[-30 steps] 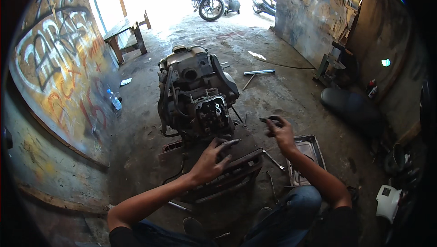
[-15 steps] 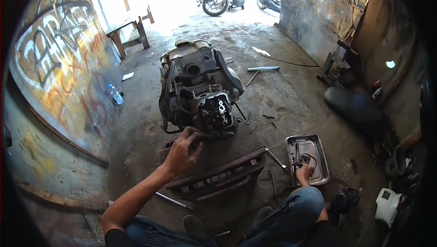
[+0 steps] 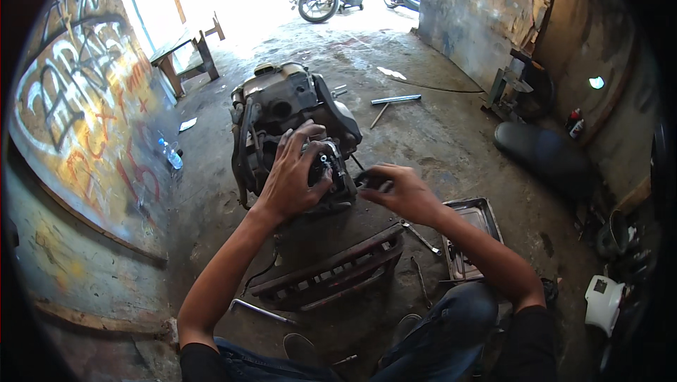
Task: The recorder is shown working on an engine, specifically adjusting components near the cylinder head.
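Observation:
My left hand (image 3: 294, 170) grips the open cylinder head (image 3: 328, 163) of a greasy engine (image 3: 282, 86), its fingers curved over the top edge and thumb lower down, hiding part of the exposed valve gear. My right hand (image 3: 391, 188) is closed on a small dark part (image 3: 367, 179) at the right side of the head; what the part is I cannot tell. Behind that forearm lies a metal tray (image 3: 493, 216) on the floor, with a spanner (image 3: 419, 236) beside it.
A slatted metal frame (image 3: 331, 276) and metal bar (image 3: 257, 308) lie near my feet. Farther off are tools (image 3: 396, 99). A black seat (image 3: 539, 156) and white panel (image 3: 599, 301) are at the right, a bench (image 3: 176, 58) and bottle (image 3: 171, 155) left. Motorcycles (image 3: 317, 1) stand in the bright doorway.
My left hand has moved up and forward onto the cylinder head. My right hand reached down into the tray half a second ago and has since risen to the engine's right side.

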The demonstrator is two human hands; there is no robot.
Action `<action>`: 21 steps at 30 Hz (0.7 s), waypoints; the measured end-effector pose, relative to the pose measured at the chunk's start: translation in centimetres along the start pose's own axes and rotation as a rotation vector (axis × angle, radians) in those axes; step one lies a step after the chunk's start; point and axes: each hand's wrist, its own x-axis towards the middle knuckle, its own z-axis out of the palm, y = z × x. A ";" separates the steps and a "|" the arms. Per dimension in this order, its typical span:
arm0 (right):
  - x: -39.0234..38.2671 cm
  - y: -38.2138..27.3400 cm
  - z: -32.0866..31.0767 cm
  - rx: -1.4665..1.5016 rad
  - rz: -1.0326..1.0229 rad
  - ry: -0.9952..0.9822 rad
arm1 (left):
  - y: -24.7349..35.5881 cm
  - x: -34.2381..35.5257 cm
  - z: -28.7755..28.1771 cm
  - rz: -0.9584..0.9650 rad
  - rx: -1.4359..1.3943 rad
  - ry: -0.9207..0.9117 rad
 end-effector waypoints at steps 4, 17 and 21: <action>2.0 1.0 3.0 -0.166 -0.145 0.161 | 0.5 0.5 1.4 -0.001 -0.004 -0.074; 2.1 1.9 6.5 -0.099 -0.120 0.376 | 0.0 0.1 2.2 -0.085 -0.031 -0.040; 2.3 2.1 6.6 -0.302 -0.195 0.385 | 0.0 0.1 2.2 -0.110 -0.040 -0.034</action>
